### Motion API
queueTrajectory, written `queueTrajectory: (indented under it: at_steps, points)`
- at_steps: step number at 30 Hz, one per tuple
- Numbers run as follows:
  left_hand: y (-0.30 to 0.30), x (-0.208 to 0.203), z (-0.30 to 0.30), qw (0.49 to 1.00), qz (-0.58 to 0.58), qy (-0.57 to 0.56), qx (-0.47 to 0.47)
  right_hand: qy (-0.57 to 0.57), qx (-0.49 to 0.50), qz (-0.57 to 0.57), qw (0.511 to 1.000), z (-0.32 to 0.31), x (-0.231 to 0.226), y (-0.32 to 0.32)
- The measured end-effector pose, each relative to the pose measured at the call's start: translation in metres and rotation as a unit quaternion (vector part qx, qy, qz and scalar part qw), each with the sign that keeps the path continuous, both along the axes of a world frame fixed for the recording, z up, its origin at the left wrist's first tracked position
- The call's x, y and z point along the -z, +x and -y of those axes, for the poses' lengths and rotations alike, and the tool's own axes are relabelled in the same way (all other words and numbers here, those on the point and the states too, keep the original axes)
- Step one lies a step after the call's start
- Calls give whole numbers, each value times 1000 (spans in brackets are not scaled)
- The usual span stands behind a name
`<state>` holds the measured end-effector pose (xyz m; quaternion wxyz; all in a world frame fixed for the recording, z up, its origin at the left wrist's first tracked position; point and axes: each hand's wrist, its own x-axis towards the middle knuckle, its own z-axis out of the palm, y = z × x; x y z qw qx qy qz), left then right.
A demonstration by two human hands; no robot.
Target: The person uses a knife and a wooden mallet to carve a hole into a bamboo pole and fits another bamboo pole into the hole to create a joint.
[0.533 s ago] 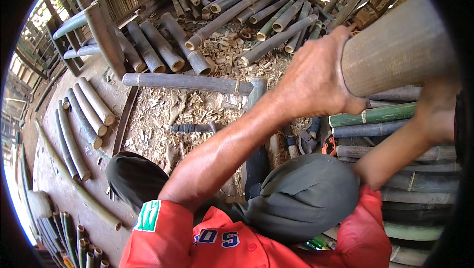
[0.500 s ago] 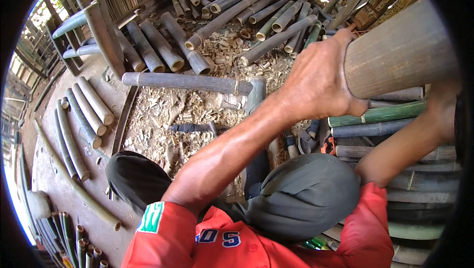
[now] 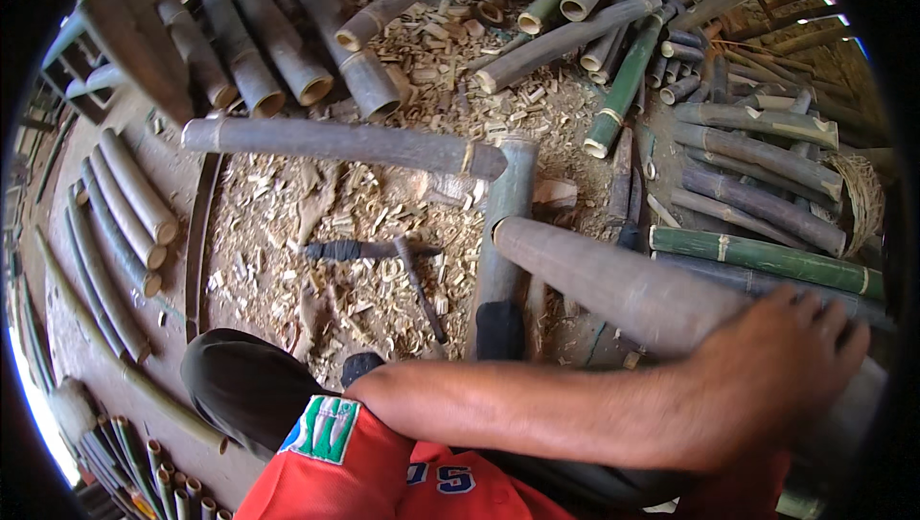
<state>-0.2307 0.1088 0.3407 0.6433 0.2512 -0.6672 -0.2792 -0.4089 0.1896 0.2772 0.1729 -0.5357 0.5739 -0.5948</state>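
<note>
A thick grey bamboo tube (image 3: 623, 295) slants across the right side, its narrower end resting at or just against an upright-looking bamboo piece (image 3: 509, 189). My left hand (image 3: 786, 367) reaches across my body and lies over the tube's wider part, fingers wrapped on its upper side. My right hand is out of sight, hidden behind the tube and left arm or beyond the picture. A long bamboo length (image 3: 335, 148) lies crosswise against the bamboo piece, whose lower part has a black wrapping (image 3: 500, 330). In the shavings lies a dark tool with a wrapped handle (image 3: 337, 250).
Pale wood shavings (image 3: 268, 208) cover the ground ahead. Cut bamboo tubes (image 3: 278, 50) lie at the back, with more stacked right beside a green one (image 3: 767, 259). Several thin lengths (image 3: 134, 189) rest on the left. A wooden stand (image 3: 134, 36) is at the far left.
The bamboo tube has come down from the upper right, its narrow end now at the bamboo piece. My left hand has moved from the tube's end to farther along it; my right arm has left view.
</note>
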Motion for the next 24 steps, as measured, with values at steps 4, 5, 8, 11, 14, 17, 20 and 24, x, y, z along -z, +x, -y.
queueTrajectory:
  at_steps: [4,5,8,11,14,17,20,24]
  points:
    - [22,-5,8,1000,-3,-2,12,41,27,8,999,5,-5,41]
    - [17,-4,13,997,-25,1,-69,53,23,16,998,0,8,23]
    - [-11,-10,20,987,-86,25,-130,73,79,5,994,-22,1,28]
    - [-4,-10,38,982,-63,49,-168,93,99,-1,991,-24,-2,36]
    - [12,-12,35,993,-56,63,-83,107,121,4,987,-30,-5,44]
    - [25,-10,23,998,-52,39,-20,108,141,1,984,-29,-14,43]
    - [55,-1,17,998,9,-10,59,99,119,-16,988,-16,-16,35]
    - [66,3,30,994,-9,-19,108,67,76,-28,994,3,-26,29]
